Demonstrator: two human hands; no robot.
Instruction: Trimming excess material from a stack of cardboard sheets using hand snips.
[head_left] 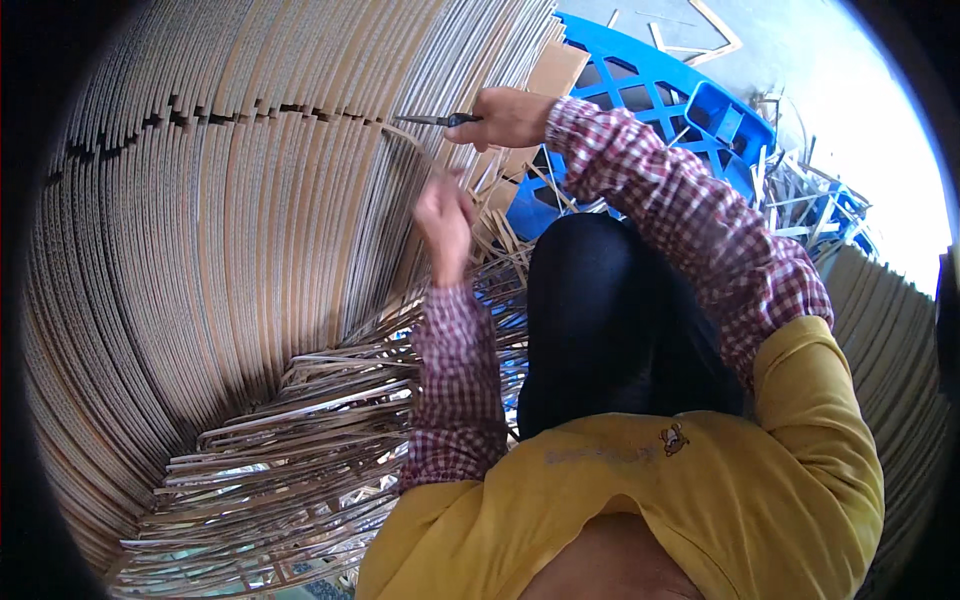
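Note:
My right hand [512, 118] is closed around the dark handle of a small pointed knife [430, 120]. Its blade points left, with the tip close to the dark, notched gap running across a big stack of cardboard sheets [270, 190]. Below it, my left hand [445, 225] is smeared by motion, its fingers curled in. A thin cardboard strip [405, 137] bends from the stack's edge down to these fingers, which appear to grip its end. The strip's lower end is blurred.
A blue plastic pallet [632, 45] lies ahead, with cut cardboard strips [800, 200] scattered at its right. Many more loose strips [300, 440] pile up at lower left. Another sheet stack [880, 330] stands at my right. My dark-trousered knee [590, 290] is between my arms.

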